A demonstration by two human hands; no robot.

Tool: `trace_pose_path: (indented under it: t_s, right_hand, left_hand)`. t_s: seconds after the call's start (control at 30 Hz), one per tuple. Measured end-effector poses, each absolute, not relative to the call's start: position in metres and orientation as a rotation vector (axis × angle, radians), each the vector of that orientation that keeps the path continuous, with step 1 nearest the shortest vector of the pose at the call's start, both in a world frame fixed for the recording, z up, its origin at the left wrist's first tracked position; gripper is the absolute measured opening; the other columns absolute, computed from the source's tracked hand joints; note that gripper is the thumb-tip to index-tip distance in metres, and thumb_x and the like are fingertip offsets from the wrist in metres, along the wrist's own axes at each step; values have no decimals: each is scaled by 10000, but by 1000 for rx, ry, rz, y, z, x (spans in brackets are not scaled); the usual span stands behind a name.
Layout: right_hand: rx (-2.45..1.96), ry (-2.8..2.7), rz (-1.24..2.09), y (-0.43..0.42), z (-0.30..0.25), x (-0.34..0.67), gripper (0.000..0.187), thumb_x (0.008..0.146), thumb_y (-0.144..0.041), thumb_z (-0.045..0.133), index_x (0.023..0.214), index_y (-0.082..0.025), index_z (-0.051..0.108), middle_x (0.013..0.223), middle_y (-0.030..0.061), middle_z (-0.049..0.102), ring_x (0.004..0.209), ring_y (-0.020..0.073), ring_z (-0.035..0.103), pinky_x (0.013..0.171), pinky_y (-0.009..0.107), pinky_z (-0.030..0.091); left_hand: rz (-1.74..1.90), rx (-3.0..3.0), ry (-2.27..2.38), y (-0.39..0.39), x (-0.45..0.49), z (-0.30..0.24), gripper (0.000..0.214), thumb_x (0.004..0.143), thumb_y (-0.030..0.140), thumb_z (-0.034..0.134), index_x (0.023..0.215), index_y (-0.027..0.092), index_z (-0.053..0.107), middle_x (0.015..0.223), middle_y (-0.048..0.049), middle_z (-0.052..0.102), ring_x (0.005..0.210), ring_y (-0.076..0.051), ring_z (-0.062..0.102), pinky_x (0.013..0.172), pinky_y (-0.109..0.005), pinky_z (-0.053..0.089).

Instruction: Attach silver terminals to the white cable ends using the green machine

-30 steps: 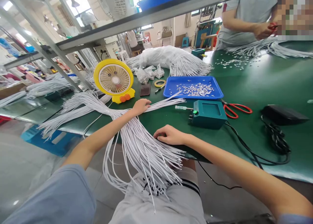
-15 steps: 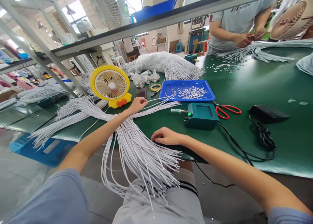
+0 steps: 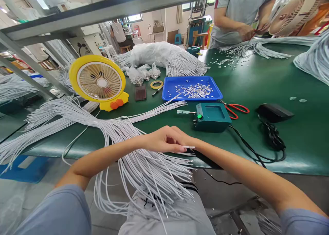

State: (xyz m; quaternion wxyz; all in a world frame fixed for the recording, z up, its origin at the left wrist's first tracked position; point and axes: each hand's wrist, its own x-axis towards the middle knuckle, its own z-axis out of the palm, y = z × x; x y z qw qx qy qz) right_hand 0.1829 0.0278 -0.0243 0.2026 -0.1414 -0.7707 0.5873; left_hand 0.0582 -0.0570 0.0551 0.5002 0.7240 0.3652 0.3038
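Observation:
A thick bundle of white cords (image 3: 144, 159) lies across the green table's (image 3: 257, 84) front edge and hangs over my lap. My left hand (image 3: 161, 140) is closed over the bundle at that edge, pinching one white cord whose tip (image 3: 190, 147) sticks out past its fingers. My right hand (image 3: 191, 141) sits right behind the left and touches it; the left hand hides its fingers. A teal box device (image 3: 212, 116) with a small probe at its left stands just beyond both hands. A blue tray (image 3: 168, 91) of small metal pieces lies behind the device.
A yellow desk fan (image 3: 99, 81) stands at the left, red scissors (image 3: 236, 109) and a black pedal (image 3: 273, 112) with cable at the right. Bagged cord bundles (image 3: 159, 55) lie at the back. Across the table another person's hands (image 3: 245, 31) work on cords.
My left hand has drawn back from the cords near the yellow fan to the table's front edge and closed over my right hand. The view has shifted left and down.

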Motion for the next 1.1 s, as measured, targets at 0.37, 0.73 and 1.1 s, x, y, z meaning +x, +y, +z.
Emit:
trace_pose_path:
  t_s: [0.37, 0.73, 1.1]
  right_hand:
    - [-676, -1494, 1807, 51, -6, 181, 265, 688, -320, 689, 899, -160, 709, 741, 15, 629, 610, 99, 511, 488, 213, 402]
    - [-532, -1607, 1870, 49, -11, 183, 199, 724, -323, 769, 822, -159, 712, 721, 8, 634, 588, 89, 530, 496, 209, 386]
    - [-401, -1766, 1904, 61, -10, 189, 193, 731, -287, 794, 835, -136, 731, 689, 12, 640, 607, 104, 580, 526, 224, 397]
  left_hand:
    - [1258, 1074, 978, -6, 8, -6, 365, 630, 394, 854, 777, 93, 708, 601, -27, 647, 542, -100, 609, 536, -208, 525]
    - [1044, 1107, 919, -13, 12, -3, 342, 642, 380, 852, 666, 78, 693, 607, -34, 640, 524, -109, 619, 510, -212, 530]
    - [897, 1125, 889, -14, 14, 1, 406, 708, 447, 793, 716, 60, 671, 541, -16, 600, 479, -82, 559, 484, -193, 446]
